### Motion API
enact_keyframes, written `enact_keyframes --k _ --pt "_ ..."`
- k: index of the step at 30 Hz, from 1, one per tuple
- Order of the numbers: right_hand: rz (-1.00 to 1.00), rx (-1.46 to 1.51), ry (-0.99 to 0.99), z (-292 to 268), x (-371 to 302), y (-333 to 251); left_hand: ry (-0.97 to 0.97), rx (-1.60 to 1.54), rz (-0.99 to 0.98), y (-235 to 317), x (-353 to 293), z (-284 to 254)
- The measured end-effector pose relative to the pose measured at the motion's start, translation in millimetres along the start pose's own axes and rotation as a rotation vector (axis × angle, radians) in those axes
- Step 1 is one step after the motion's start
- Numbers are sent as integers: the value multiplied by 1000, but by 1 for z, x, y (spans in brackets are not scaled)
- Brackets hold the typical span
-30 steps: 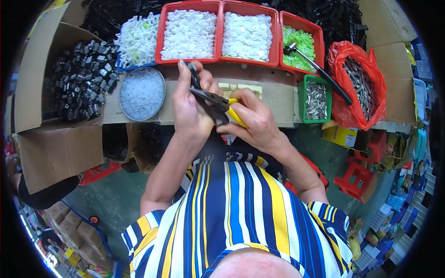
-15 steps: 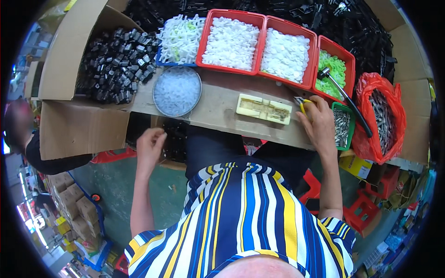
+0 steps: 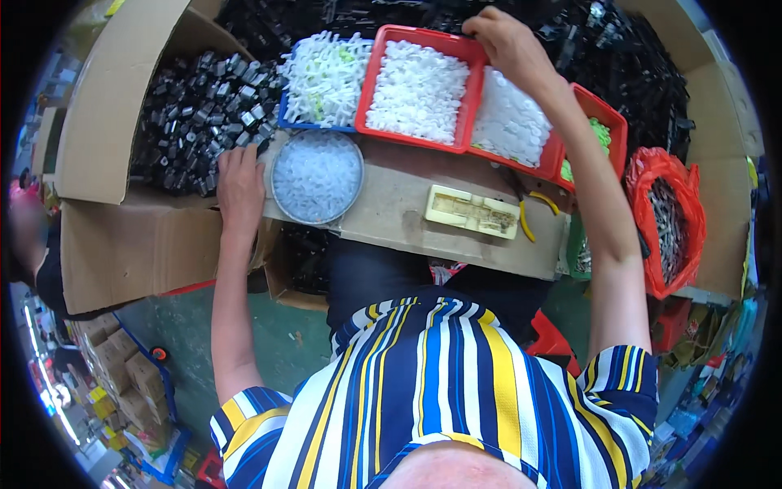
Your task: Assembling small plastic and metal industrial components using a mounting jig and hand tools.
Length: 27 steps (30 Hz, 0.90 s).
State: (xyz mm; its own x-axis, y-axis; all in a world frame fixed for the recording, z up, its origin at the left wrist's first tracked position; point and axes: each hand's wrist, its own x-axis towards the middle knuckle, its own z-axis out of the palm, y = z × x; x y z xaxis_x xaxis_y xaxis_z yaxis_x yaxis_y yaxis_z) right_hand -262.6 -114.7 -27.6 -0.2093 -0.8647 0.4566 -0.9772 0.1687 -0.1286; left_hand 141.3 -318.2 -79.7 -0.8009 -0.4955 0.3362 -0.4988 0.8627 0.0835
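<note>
Left hand: my left hand (image 3: 239,181) is down flat at the edge of the cardboard box (image 3: 122,122), fingers spread loose onto the black parts (image 3: 191,114), gripping nothing I can make out.
Left arm: stretched straight forward, elbow low.
Right hand: my right hand (image 3: 511,42) is reaching far out, fingers curled over the far rim of the red tray (image 3: 456,81) of white pieces.
Right arm: fully extended across the bench.
Nearby: round tin (image 3: 316,176) just beside my left hand; pliers (image 3: 525,212) lying free on the bench.

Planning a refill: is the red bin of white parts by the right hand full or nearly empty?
Full: the red bin by the right hand holds white parts heaped to its rim.
</note>
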Motion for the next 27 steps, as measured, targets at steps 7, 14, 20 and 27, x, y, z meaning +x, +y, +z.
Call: enact_keyframes --k 7,14,20,27 --pt "-244 5 -184 30 63 49 6 -100 -6 -2 6 -1" --pt "-255 -279 -269 32 73 45 154 -154 -78 -16 24 -11" --pt "-182 161 -15 7 66 26 421 4 80 -40 114 -17" --pt "-49 243 202 -39 52 17 246 256 -31 -65 149 11"
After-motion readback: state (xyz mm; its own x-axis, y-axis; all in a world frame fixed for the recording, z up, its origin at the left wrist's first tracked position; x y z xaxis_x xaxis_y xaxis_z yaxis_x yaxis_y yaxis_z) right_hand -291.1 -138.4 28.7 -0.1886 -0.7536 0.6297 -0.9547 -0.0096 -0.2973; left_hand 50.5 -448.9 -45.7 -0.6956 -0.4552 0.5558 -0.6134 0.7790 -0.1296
